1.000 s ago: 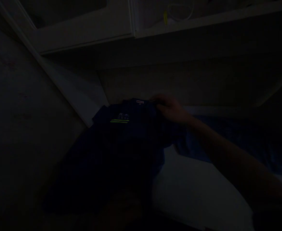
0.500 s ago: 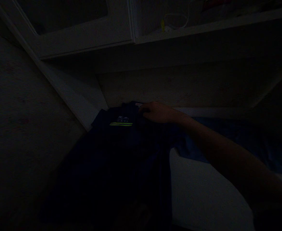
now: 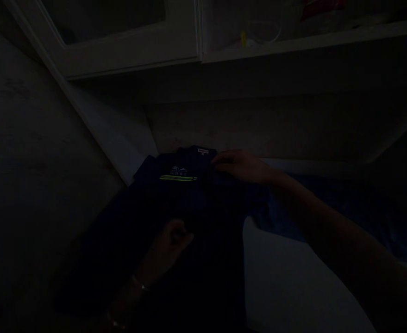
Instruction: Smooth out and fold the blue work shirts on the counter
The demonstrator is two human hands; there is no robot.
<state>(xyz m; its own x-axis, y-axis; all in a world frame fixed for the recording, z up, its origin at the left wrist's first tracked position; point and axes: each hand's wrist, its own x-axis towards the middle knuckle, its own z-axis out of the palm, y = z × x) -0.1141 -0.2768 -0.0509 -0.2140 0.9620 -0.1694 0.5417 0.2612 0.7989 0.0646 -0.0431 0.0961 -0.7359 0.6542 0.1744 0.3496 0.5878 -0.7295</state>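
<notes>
In dim light, a dark blue shirt [image 3: 189,199] lies spread out, its neck end away from me. A small pale label [image 3: 203,151] shows at the neck, and below it run white print and a yellow-green stripe [image 3: 177,178]. My right hand [image 3: 241,165] reaches in from the right and touches the shirt beside the neck, its fingertips and thumb closed together on the cloth. Over the middle of the shirt is my left hand [image 3: 175,238], its fingers curved and thumb apart, with nothing visible between them. Thin bands glint at the left wrist.
Darker blue cloth [image 3: 342,208] stretches along the back right on a pale surface [image 3: 286,277]. Above hangs a white cabinet [image 3: 127,55] with an open shelf [image 3: 314,48] holding a white cord and a small yellow item [image 3: 243,38]. A patterned wall [image 3: 33,152] stands left.
My left hand has come up into clear view over the shirt. My right hand has shifted slightly right along the shirt, uncovering the neck label. The view has shifted a little.
</notes>
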